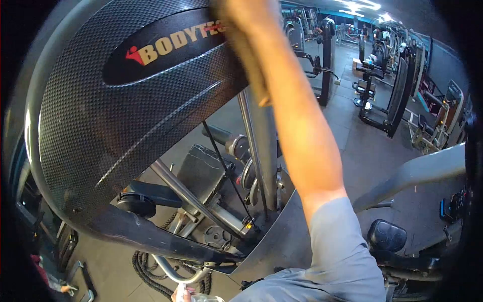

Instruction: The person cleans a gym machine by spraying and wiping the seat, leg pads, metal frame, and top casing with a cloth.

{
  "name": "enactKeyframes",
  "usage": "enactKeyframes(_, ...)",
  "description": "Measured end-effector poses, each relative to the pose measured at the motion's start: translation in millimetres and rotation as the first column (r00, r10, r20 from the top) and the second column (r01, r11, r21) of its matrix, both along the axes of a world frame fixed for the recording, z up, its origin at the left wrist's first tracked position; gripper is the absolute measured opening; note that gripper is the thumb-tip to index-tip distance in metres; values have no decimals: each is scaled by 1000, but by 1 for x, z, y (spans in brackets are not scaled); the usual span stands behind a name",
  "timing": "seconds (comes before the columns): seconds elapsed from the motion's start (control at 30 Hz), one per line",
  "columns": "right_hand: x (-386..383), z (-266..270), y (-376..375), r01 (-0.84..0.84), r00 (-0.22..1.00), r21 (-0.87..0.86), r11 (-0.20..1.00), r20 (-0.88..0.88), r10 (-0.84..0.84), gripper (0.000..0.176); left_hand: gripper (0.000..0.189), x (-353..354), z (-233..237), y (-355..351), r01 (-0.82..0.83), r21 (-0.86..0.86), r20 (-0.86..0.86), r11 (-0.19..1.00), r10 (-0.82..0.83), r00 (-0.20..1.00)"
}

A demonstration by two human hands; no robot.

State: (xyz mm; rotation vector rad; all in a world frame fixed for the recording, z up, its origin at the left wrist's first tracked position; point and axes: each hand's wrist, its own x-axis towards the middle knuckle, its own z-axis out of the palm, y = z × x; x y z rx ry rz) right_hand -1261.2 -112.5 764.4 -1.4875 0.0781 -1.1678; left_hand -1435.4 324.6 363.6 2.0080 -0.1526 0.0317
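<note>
My right arm reaches up across a black gym machine panel [136,116] lettered BODYTEC. At the panel's upper right edge is my right hand [251,12], smeared by motion and cut off by the frame's top. A blurred dark brownish cloth [251,63] hangs beneath it along the forearm; the fingers do not show clearly. Low at the bottom edge, my left hand [187,294] is closed around a clear bottle [207,299] with a white spray top [180,290]. Most of that hand and bottle lies outside the picture.
Below the panel run metal guide rods [254,151] and a dark tube frame [161,239]. Thick black rope [146,274] lies coiled on the floor. A padded seat [387,235] and a grey beam [417,173] are at right. More machines [390,95] line the room behind.
</note>
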Motion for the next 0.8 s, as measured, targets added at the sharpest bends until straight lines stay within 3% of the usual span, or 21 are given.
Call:
enactKeyframes(0.03,-38,11,51,134,991,-58,989,-19,-136,69,44,1,-1,2,13,-2,1,1000,-13,1000)
enactKeyframes(0.07,-24,2,80,331,930,-255,909,249,-269,76,44,2,1,3,25,-5,6,1000,-25,1000)
enactKeyframes(0.13,6,-9,123,738,603,-407,538,755,-257,94,44,4,2,8,45,-14,13,999,-44,999)
enactKeyframes(0.17,16,-10,137,696,585,-411,589,801,-132,90,43,3,0,14,51,-19,19,999,-51,999)
enactKeyframes(0.23,7,9,100,784,577,-500,368,805,-136,66,43,-1,0,27,53,-28,26,998,-52,998)
enactKeyframes(0.27,-1,22,74,752,632,-533,389,750,-195,64,43,-4,-3,37,42,-39,28,998,-41,999)
enactKeyframes(0.33,0,43,31,646,757,-525,555,536,-375,62,43,-14,-10,57,23,-57,25,998,-22,999)
enactKeyframes(0.43,17,64,-20,580,803,-461,672,182,-567,59,42,-29,-19,91,-17,-83,11,996,18,1000)
enactKeyframes(0.53,-3,79,47,486,860,-442,754,89,-502,55,42,-42,-28,121,-53,-104,-4,993,53,999)
enactKeyframes(0.63,-35,75,158,310,927,-601,737,17,-376,60,42,-50,-36,142,-48,-116,-14,992,47,999)
enactKeyframes(0.7,-49,55,220,75,938,-845,529,-120,-326,74,41,-53,-39,150,-22,-126,0,992,22,1000)
enactKeyframes(0.73,-50,36,250,17,931,-932,362,-118,-346,81,41,-52,-41,152,-2,-136,13,991,4,1000)
enactKeyframes(0.8,-45,-40,303,372,854,-928,-33,356,-380,69,33,-47,-25,148,63,-132,36,989,-59,998)
